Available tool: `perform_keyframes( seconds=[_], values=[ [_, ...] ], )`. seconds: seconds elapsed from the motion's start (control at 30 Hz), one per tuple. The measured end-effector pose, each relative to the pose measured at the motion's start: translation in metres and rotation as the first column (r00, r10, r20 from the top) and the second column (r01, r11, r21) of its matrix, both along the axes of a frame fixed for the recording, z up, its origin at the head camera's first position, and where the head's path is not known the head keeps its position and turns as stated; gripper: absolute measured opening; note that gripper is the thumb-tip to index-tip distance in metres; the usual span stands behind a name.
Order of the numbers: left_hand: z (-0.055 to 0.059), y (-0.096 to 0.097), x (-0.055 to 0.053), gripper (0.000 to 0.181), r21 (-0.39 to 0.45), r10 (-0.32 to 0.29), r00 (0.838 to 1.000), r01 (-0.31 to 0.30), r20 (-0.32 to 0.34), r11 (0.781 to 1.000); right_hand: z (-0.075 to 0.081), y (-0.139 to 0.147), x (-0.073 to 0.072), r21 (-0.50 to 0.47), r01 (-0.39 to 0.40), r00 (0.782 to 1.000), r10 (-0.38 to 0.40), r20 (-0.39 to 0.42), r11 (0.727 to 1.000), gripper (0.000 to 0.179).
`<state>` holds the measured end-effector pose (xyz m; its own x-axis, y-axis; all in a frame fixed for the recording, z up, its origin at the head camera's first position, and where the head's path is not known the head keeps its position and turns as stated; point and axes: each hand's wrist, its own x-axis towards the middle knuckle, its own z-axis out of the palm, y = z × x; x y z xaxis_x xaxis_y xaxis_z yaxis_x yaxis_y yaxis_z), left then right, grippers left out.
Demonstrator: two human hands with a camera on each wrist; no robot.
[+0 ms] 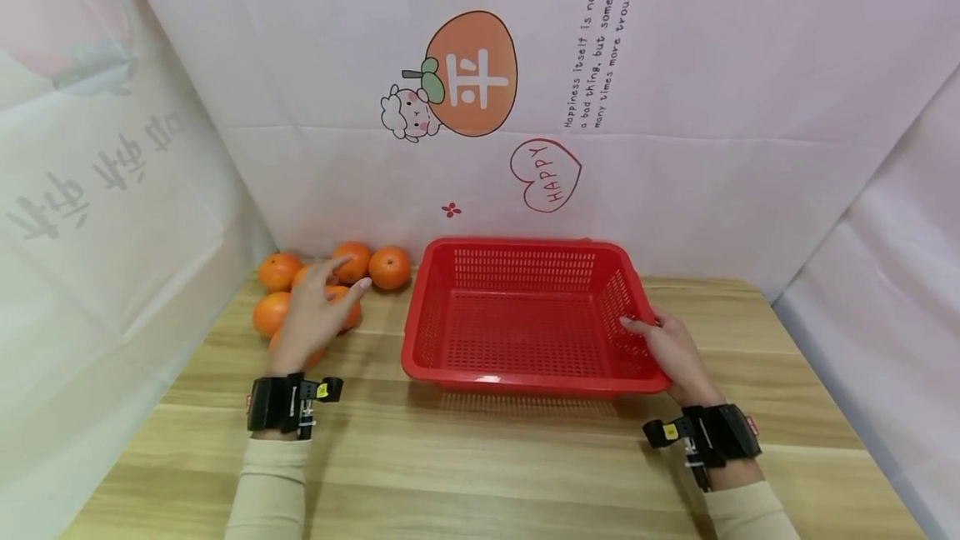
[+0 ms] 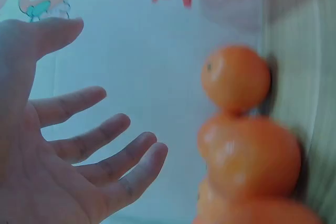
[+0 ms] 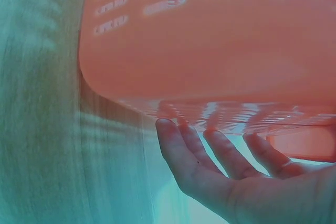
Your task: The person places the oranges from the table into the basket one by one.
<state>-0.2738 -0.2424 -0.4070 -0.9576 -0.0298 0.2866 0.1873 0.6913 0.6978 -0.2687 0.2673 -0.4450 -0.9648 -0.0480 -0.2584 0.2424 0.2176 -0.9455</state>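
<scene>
In the head view, several oranges [image 1: 390, 268] lie in a cluster at the back left of the table. My left hand [image 1: 311, 319] is held over them, thumb and fingers spread apart, with nothing in its grasp. The left wrist view shows that palm [image 2: 47, 182] facing the oranges [image 2: 236, 78] with a gap between. Right of the fruit is a red plastic basket [image 1: 517, 336] with slotted walls, and nothing lies in it. My right hand [image 1: 675, 352] grips its right side, thumb inside the rim. Seen from the right wrist, the fingers [image 3: 176, 148] press the basket's outer wall [image 3: 210, 66].
The wooden table [image 1: 480, 465] runs toward me in front of the basket. A white printed cloth [image 1: 675, 190] hangs behind the table's back edge and along both sides, close to the oranges and the basket.
</scene>
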Motion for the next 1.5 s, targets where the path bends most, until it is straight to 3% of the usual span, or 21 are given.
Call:
perform_keyframes(
  seconds=[0.17, 0.4, 0.57, 0.73, 1.0, 1.07, 1.13, 1.23, 1.3, 1.43, 1.5],
  values=[
    [0.0, -0.017, 0.006, 0.081, -0.068, 0.044, 0.999, -0.043, 0.018, 0.997, 0.0, 0.002, 0.0, -0.005, -0.001, 1.0, 0.001, 0.0, 1.0, 0.068],
    [-0.003, -0.039, 0.012, 0.071, -0.163, 0.1, 0.995, -0.095, 0.023, 0.982, 0.002, 0.003, 0.001, -0.002, 0.003, 1.0, -0.003, 0.002, 1.0, 0.069],
    [-0.008, -0.053, 0.015, 0.069, -0.286, 0.145, 0.985, -0.113, 0.096, 0.952, 0.003, 0.003, 0.002, -0.003, 0.001, 1.0, -0.001, 0.008, 1.0, 0.07],
    [-0.012, -0.062, 0.015, 0.072, -0.371, 0.148, 0.971, -0.07, 0.186, 0.926, 0.004, 0.003, 0.002, 0.0, 0.002, 1.0, -0.002, 0.002, 1.0, 0.07],
    [-0.013, -0.062, 0.016, 0.081, -0.393, 0.165, 0.928, -0.022, 0.334, 0.919, 0.005, 0.003, 0.001, 0.002, -0.007, 1.0, 0.007, -0.013, 1.0, 0.071],
    [-0.013, -0.061, 0.016, 0.083, -0.386, 0.168, 0.919, -0.019, 0.356, 0.922, 0.006, 0.003, 0.001, -0.001, -0.01, 1.0, 0.01, -0.012, 1.0, 0.072],
    [-0.014, -0.06, 0.014, 0.073, -0.353, 0.156, 0.917, -0.018, 0.368, 0.935, 0.006, 0.003, 0.001, -0.005, -0.01, 1.0, 0.009, -0.01, 1.0, 0.072],
    [-0.018, -0.056, 0.014, 0.056, -0.258, 0.132, 0.915, -0.032, 0.382, 0.966, 0.005, 0.004, 0.0, -0.016, -0.01, 1.0, 0.009, -0.007, 1.0, 0.072],
    [-0.022, -0.055, 0.013, 0.056, -0.174, 0.097, 0.914, -0.029, 0.394, 0.984, 0.004, 0.003, 0.0, -0.022, -0.01, 1.0, 0.01, -0.004, 1.0, 0.071],
    [-0.033, -0.055, 0.011, 0.096, -0.037, 0.009, 0.931, 0.005, 0.366, 0.999, 0.002, 0.003, -0.001, -0.038, -0.013, 1.0, 0.013, 0.0, 0.999, 0.07],
    [-0.037, -0.054, 0.009, 0.105, 0.022, -0.022, 0.937, 0.015, 0.348, 1.0, 0.002, 0.003, -0.001, -0.043, -0.013, 1.0, 0.013, 0.0, 0.999, 0.069]
  ],
)
